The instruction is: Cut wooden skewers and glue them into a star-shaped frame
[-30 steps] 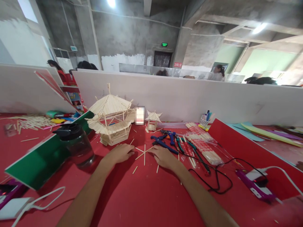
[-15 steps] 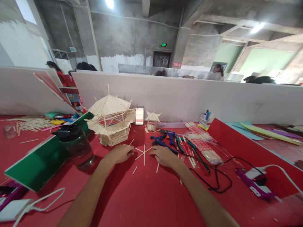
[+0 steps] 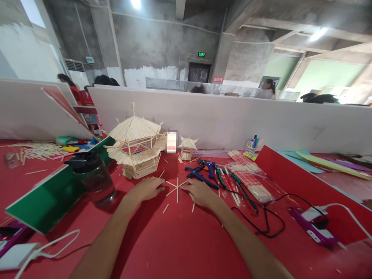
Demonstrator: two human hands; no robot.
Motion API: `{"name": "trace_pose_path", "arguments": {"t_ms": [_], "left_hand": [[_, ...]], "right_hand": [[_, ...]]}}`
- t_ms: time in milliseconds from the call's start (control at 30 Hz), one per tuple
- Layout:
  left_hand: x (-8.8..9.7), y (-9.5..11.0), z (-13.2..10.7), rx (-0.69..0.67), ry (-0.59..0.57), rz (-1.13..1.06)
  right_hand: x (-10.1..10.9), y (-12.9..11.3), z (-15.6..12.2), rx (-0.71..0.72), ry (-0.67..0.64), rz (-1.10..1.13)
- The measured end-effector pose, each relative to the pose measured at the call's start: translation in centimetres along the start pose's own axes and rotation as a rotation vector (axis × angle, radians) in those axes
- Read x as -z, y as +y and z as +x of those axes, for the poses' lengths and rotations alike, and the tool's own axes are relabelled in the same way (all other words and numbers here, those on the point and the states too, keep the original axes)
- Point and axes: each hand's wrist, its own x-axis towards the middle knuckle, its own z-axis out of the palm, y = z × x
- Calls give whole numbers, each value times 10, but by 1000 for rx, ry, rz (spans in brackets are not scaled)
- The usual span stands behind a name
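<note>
Thin wooden sticks (image 3: pixel 177 197) lie on the red tabletop between my hands, crossing in a star shape. My left hand (image 3: pixel 148 188) rests on the table left of the star, fingers bent, with a gap between thumb and index finger and nothing visible in it. On the other side, my right hand (image 3: pixel 199 192) reaches in with its index finger stretched to the star's right side, close to its centre. Whether the fingertip touches a stick is unclear. A short loose stick (image 3: pixel 165 209) lies in front of the star, and another loose stick (image 3: pixel 193 207) lies below my right hand.
A large stick pavilion (image 3: pixel 139 155) and a small one (image 3: pixel 188 146) stand behind my hands. A dark water bottle (image 3: pixel 97 180) is left, beside a green board (image 3: pixel 43 211). Blue-handled tools (image 3: pixel 200 176), stick packs (image 3: pixel 250 176), a black cable (image 3: pixel 266 217) and a purple power strip (image 3: pixel 314 228) lie right.
My right hand has shifted slightly left, and its index finger now reaches closer to the middle of the star. My left hand and the sticks look nearly unchanged.
</note>
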Motion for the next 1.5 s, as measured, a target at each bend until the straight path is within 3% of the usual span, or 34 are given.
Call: {"name": "trace_pose_path", "arguments": {"t_ms": [233, 433, 900, 1167, 1500], "left_hand": [[0, 0, 0, -10, -1, 2], [0, 1, 0, -2, -2, 5], [-2, -3, 0, 6, -12, -15], [-1, -1, -1, -1, -4, -11], [1, 1, -1, -9, 1, 0]], "right_hand": [[5, -2, 4, -80, 7, -50], [2, -3, 3, 4, 10, 8], [0, 8, -1, 26, -2, 53], [3, 2, -1, 13, 9, -9], [13, 18, -11, 82, 0, 49]]}}
